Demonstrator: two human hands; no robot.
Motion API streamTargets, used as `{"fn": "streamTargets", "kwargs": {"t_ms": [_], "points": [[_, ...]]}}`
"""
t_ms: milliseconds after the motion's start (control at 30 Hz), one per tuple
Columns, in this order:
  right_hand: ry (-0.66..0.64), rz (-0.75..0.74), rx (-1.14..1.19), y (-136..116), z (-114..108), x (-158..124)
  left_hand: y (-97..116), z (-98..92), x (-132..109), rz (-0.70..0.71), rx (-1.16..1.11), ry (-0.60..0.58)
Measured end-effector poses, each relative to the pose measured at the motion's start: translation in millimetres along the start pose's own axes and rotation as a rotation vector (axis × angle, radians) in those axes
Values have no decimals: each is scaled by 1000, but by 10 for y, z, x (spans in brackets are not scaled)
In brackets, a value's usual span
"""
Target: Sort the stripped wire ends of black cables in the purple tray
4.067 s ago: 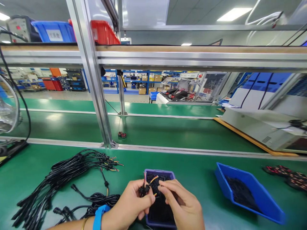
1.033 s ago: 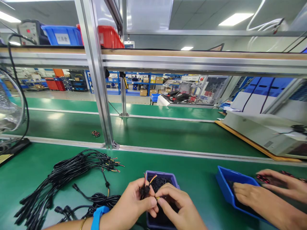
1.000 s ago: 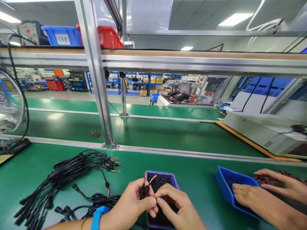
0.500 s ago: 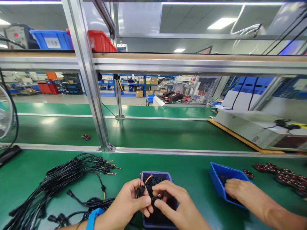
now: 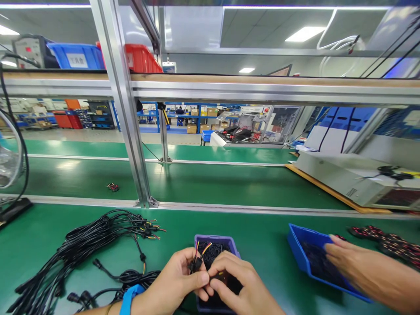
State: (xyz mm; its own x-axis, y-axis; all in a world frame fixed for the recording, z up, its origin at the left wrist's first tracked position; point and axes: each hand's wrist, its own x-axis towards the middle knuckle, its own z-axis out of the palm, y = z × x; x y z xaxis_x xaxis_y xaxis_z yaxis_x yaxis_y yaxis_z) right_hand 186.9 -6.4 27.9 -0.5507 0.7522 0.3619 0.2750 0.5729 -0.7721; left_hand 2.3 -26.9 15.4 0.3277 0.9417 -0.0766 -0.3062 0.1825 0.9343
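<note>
My left hand (image 5: 183, 275) is closed on black cables (image 5: 196, 264), whose stripped ends stick up in red, yellow and white wires. Fingertips of my right hand (image 5: 238, 280) pinch together against the left fingertips; a small dark piece with a bit of yellow shows behind them, too hidden to name. Both hands are over a purple bin (image 5: 215, 239) filled with small black parts. To the left lies a bundle of black cables (image 5: 88, 245) with bare coloured ends, and nearer my left wrist are more coiled cables (image 5: 131, 276).
At right, a co-worker's hand (image 5: 364, 262) is over a blue bin (image 5: 297, 249) of dark parts. Red-and-black small parts (image 5: 393, 245) lie beyond it. A metal post (image 5: 126, 113) rises at the bench's back rail. A grey box (image 5: 354, 175) sits back right.
My fingertips have drawn closer together over the purple bin. The co-worker's hand has lifted and moved right from inside the blue bin, and that bin has swung slightly.
</note>
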Motion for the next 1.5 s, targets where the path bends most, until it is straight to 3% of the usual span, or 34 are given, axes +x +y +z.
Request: {"fn": "streamTargets", "kwargs": {"t_ms": [67, 167, 233, 333, 467, 600, 767, 1067, 1300, 1500], "points": [[-109, 12, 38, -82, -113, -9, 24, -1, -25, 27, 79, 2], [-384, -2, 175, -146, -259, -26, 59, 7, -56, 8, 120, -18], [-309, 41, 124, -106, -275, -27, 73, 19, -58, -50, 80, -44], [-24, 119, -240, 46, -158, -4, 87, 44, -35, -90, 24, -19], [-45, 73, -649, 210, 76, 42, 113, 77, -8, -81, -66, 20], [-50, 60, -727, 227, 152, 58, 126, 91, 4, -59, -142, 48], [1, 83, -606, 226, 67, 44, 129, 106, 79, -53, -100, 77], [259, 177, -108, 160, 36, 36, 61, 119, 216, -17, 63, 101], [370, 386, 247, 133, 0, 29, 57, 89, 194, -28, 39, 105], [447, 425, 327, 40, 38, 64, 42, 78, 178, -32, 53, 80]]}}
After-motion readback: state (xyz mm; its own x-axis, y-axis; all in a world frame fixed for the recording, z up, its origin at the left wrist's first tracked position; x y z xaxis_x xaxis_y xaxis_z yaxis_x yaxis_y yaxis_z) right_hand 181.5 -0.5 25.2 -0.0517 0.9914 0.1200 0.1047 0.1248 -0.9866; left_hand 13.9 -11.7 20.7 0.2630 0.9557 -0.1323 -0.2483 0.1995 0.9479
